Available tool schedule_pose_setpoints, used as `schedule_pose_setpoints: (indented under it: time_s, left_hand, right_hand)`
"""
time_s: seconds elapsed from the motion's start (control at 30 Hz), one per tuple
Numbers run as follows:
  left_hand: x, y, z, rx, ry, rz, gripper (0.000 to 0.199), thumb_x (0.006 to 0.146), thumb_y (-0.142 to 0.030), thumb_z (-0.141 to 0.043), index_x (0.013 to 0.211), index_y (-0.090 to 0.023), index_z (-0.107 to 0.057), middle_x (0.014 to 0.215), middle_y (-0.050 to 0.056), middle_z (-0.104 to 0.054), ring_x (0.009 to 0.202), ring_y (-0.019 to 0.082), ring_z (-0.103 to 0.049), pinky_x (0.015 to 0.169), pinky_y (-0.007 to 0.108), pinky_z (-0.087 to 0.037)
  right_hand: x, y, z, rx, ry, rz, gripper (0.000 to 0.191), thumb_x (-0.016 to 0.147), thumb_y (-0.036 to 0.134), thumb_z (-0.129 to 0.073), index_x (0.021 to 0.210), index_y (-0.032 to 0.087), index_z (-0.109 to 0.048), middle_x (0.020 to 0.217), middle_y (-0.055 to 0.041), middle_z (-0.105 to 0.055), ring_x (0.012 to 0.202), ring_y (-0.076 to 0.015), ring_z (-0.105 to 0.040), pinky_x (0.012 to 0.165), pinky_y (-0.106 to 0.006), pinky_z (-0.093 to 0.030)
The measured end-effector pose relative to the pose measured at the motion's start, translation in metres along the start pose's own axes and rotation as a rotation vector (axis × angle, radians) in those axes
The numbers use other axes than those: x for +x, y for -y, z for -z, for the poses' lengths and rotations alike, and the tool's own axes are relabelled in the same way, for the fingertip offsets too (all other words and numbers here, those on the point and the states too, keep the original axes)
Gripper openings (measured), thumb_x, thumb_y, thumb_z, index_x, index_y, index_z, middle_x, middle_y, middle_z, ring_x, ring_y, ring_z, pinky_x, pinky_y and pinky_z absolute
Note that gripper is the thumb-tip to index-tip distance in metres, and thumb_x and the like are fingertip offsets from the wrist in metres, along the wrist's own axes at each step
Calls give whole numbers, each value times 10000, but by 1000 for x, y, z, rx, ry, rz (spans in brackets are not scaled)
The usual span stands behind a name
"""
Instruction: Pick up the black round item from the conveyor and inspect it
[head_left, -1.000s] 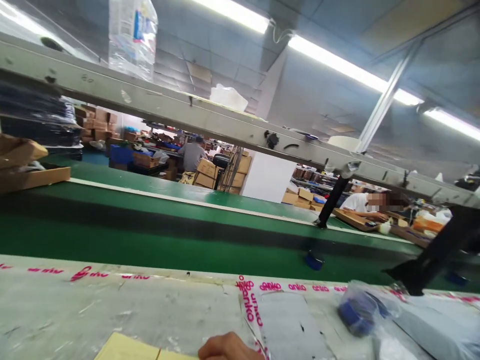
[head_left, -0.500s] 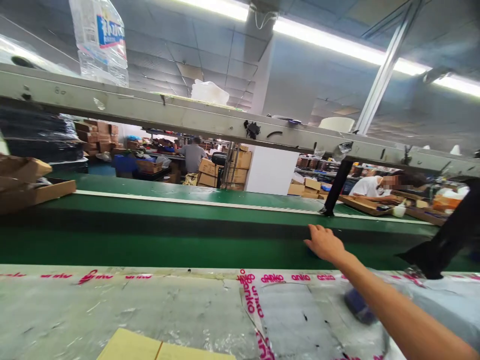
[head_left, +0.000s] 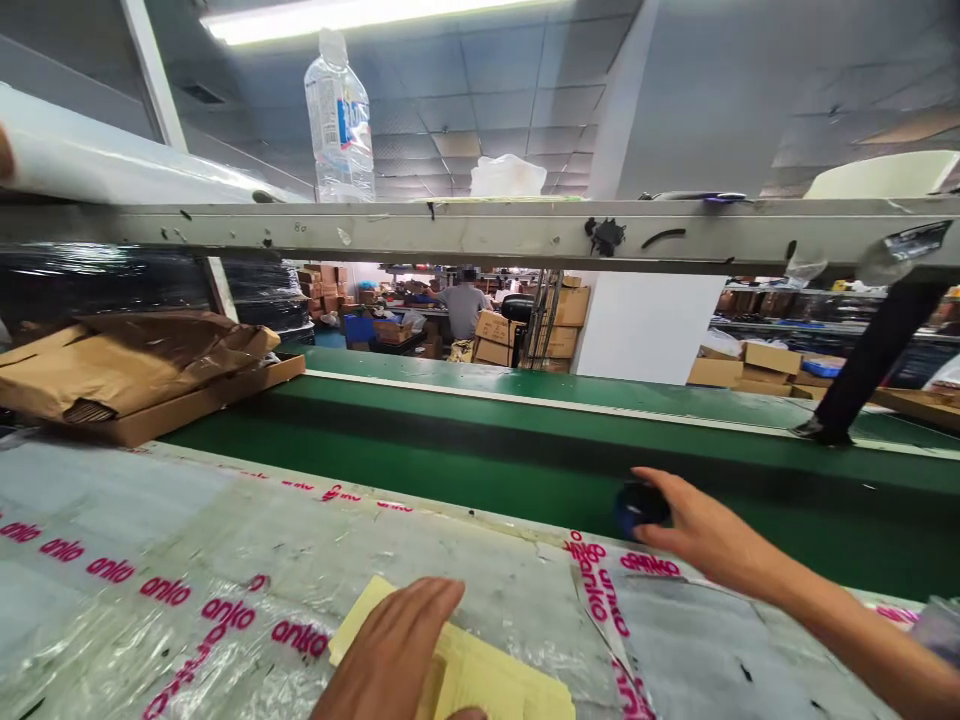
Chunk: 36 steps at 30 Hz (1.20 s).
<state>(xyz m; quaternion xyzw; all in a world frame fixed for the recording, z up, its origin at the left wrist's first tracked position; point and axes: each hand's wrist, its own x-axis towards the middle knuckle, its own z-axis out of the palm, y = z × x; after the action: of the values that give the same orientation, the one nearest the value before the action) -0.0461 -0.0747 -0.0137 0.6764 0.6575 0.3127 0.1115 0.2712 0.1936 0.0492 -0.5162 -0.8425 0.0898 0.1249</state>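
Your left hand [head_left: 397,655] lies flat, fingers together, palm down on the yellow sheets [head_left: 487,680] at the near edge of the bench [head_left: 225,540]. Bench top is covered w/ clear film printed w/ pink "anko" tape [head_left: 600,600]. Sheets sit just under and beside the hand, corner pointing toward the belt.

Your right hand [head_left: 705,535] is stretched fwd past the bench's far edge, fingers curled round a small dark-blue item [head_left: 636,505]; thumb on top, fingertips at its side. The item is at the near edge of the green conveyor belt [head_left: 450,450], just beyond the tape strip. Can't tell what it is exactly, too blurred.

Further left, a flat cardboard tray [head_left: 187,405] w/ crumpled brown paper [head_left: 127,360] rests by the belt. Above the belt runs a grey shelf rail [head_left: 480,230]; a clear water bottle [head_left: 340,120] and a white bag [head_left: 507,177] stand on it. Far back: stacked cartons [head_left: 495,335] and a person in a grey top [head_left: 463,305], facing away.
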Motion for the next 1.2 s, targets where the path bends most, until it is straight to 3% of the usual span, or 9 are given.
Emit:
schedule_pose_setpoints:
  time_s: [0.13, 0.3, 0.53, 0.6, 0.67, 0.77, 0.87, 1.03, 1.2]
  left_hand:
    - [9, -3, -13, -2, 98, 45, 706, 715, -567, -808, 1356, -358, -599, 1350, 87, -661, 1254, 378, -586, 1101, 538, -461]
    - [3, 14, -28, -115, 81, 41, 605, 691, -500, -839, 1235, -322, -639, 979, 48, -756, 990, 311, -679, 1048, 507, -459]
    - [8, -3, -34, -262, 163, 119, 337, 757, -391, -780, 1066, -287, -696, 859, -25, -761, 963, 230, -688, 1218, 519, -191]
    - [10, -7, -31, -386, 192, 171, 312, 736, -358, -780, 1028, -277, -702, 837, -44, -738, 853, 190, -687, 1178, 467, -279]
    - [12, -9, -30, -563, 234, 222, 350, 675, -334, -782, 1003, -248, -694, 807, -41, -700, 769, 170, -658, 980, 375, -459]
    - [16, -11, -28, -747, 261, 257, 374, 614, -335, -778, 946, -201, -674, 752, -30, -627, 700, 148, -595, 699, 261, -462]
    - [20, -18, -20, -761, 220, 301, 315, 615, -294, -778, 886, -192, -655, 753, -35, -599, 688, 126, -557, 668, 237, -428]
    - [31, -26, -16, -848, 108, 388, 284, 593, -176, -729, 862, -182, -639, 754, -38, -604, 711, 130, -554, 669, 240, -422]
    - [39, -26, -27, -994, 46, 405, 360, 548, -141, -667, 906, -165, -638, 782, -18, -640, 722, 141, -575, 673, 256, -430]
  right_hand:
    - [-41, 81, -22, 202, 69, 233, 604, 808, 235, -621, 1399, 265, -501, 1270, -29, -659, 905, -194, -695, 805, -276, -550]
    - [-66, 128, -55, 344, 110, 388, 666, 670, 110, -604, 1326, 221, -561, 1271, -86, -623, 1106, -268, -636, 941, -396, -515]
    - [-75, 132, -80, 316, 175, 332, 744, 696, 193, -639, 1421, 103, -498, 1357, -175, -590, 1227, -325, -589, 1038, -475, -486]
    - [-77, 133, -80, 323, 169, 297, 775, 720, 264, -668, 1446, 76, -471, 1416, -201, -561, 1284, -337, -552, 1065, -479, -469]
    - [-77, 133, -78, 325, 158, 280, 769, 753, 314, -659, 1458, 74, -465, 1468, -211, -527, 1328, -342, -521, 1087, -490, -455]
    - [-74, 133, -77, 327, 158, 394, 754, 743, 232, -611, 1475, 111, -474, 1536, -172, -473, 1401, -316, -456, 1137, -475, -419]
    - [-69, 130, -80, 301, 180, 489, 774, 671, 135, -575, 1444, 155, -536, 1515, -123, -515, 1394, -285, -477, 1152, -434, -413]
    - [-64, 115, -89, 316, 79, 368, 712, 668, 181, -633, 1377, 115, -608, 1444, -163, -581, 1335, -335, -537, 1122, -481, -446]
    - [-73, 107, -80, 627, -90, 319, 385, 910, 506, -592, 1208, 303, -729, 1347, -65, -665, 1246, -294, -603, 1046, -401, -502]
